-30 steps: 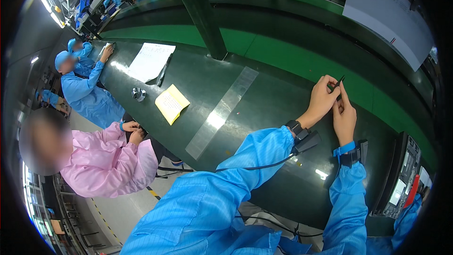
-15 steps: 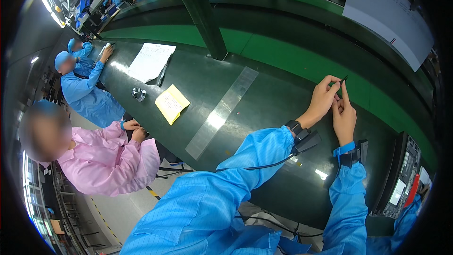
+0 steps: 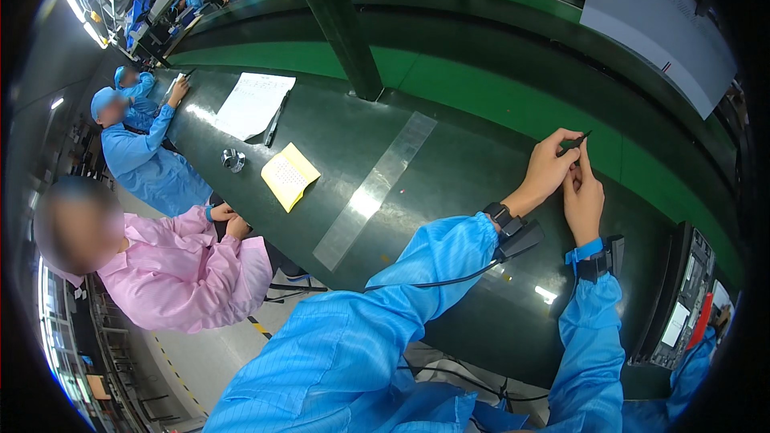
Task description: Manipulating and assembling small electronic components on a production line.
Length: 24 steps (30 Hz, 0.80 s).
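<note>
1. Where the dark green desk (image 3: 449, 168) curves away to the right, the left hand (image 3: 548, 168) and right hand (image 3: 583, 199) meet, pressed together above its surface.
2. Small thin black part (image 3: 579, 140): pinched at the top of both hands, just beyond the clear tape strip (image 3: 375, 188) that runs across the desk; its kind is too small to tell.
3. Left hand: fingers closed on the black part; black wrist strap with a cord running back along the blue sleeve.
4. Right hand: fingers closed against the same part from below; blue band and black strap at the wrist.
5. Yellow notepad (image 3: 289, 176): flat on the desk, left of the tape strip, well apart from the hands.
6. Small shiny metal piece (image 3: 233, 159): just left of the notepad.
7. White paper sheet (image 3: 255, 104): beyond the notepad, a dark pen along its right edge.
8. Person in pink coat (image 3: 176, 269): seated at the desk edge near the notepad.
9. Dark device with screen (image 3: 682, 305): right of the hands.
</note>
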Available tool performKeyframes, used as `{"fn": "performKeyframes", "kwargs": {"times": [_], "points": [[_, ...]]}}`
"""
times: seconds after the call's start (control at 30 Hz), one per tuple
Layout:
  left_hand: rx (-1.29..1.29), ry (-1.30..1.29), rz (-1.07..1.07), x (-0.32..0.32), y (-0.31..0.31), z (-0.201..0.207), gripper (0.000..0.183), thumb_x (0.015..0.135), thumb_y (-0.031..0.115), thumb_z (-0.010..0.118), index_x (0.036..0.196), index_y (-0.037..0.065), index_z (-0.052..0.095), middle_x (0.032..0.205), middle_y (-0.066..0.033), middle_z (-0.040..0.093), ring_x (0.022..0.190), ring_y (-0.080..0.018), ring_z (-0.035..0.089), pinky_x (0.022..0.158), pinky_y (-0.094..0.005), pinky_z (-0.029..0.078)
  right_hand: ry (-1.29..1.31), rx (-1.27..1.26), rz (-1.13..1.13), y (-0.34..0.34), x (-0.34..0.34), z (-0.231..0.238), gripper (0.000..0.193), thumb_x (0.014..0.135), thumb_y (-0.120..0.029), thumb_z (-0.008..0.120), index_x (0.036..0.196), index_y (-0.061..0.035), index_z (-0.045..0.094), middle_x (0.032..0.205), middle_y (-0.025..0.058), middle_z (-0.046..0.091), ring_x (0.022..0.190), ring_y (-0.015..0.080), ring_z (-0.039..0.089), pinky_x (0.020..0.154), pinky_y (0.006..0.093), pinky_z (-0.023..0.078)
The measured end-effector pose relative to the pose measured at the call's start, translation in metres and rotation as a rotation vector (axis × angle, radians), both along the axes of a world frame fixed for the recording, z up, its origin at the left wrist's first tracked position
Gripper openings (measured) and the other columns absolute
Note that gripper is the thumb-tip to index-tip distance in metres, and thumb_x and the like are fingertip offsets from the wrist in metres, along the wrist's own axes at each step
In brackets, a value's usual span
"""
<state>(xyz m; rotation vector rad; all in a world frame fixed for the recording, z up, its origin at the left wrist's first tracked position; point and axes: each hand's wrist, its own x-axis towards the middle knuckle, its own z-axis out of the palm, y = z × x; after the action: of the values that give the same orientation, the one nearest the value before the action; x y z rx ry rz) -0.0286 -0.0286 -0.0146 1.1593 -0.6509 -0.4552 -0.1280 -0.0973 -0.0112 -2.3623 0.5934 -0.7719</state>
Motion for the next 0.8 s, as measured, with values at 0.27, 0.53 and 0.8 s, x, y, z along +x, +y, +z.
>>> {"fn": "performKeyframes", "kwargs": {"times": [0.27,0.53,0.8], "points": [[0.13,-0.146,0.059,-0.003,0.003,0.003,0.034,0.091,0.013,0.061,0.122,-0.001,0.063,0.096,-0.0145,0.071,0.076,-0.0148,0.065,0.067,-0.0287,0.05,-0.02,0.016,-0.001,-0.005,0.0,-0.007,0.06,0.092,-0.012,0.06,0.15,-0.0131,0.043,0.068,0.0116,0.06,0.058,0.0247,0.06,0.061,0.0359,0.047],[0.051,-0.321,0.2,-0.005,-0.006,-0.006,0.04,0.087,0.015,0.064,0.124,0.0,0.061,0.115,-0.0169,0.07,0.081,-0.0245,0.064,0.078,-0.0349,0.05,-0.012,0.035,0.014,-0.005,-0.002,-0.003,0.06,0.091,-0.01,0.06,0.15,-0.0148,0.044,0.07,0.0112,0.06,0.061,0.0242,0.06,0.062,0.035,0.048],[0.119,-0.247,0.136,-0.005,-0.003,-0.004,0.046,0.086,0.013,0.061,0.13,-0.001,0.057,0.122,-0.0191,0.067,0.098,-0.0316,0.068,0.085,-0.038,0.052,0.008,0.024,0.001,-0.008,-0.003,-0.006,0.055,0.091,-0.012,0.06,0.146,-0.0137,0.05,0.074,0.013,0.063,0.066,0.0279,0.063,0.066,0.0374,0.049]]}}
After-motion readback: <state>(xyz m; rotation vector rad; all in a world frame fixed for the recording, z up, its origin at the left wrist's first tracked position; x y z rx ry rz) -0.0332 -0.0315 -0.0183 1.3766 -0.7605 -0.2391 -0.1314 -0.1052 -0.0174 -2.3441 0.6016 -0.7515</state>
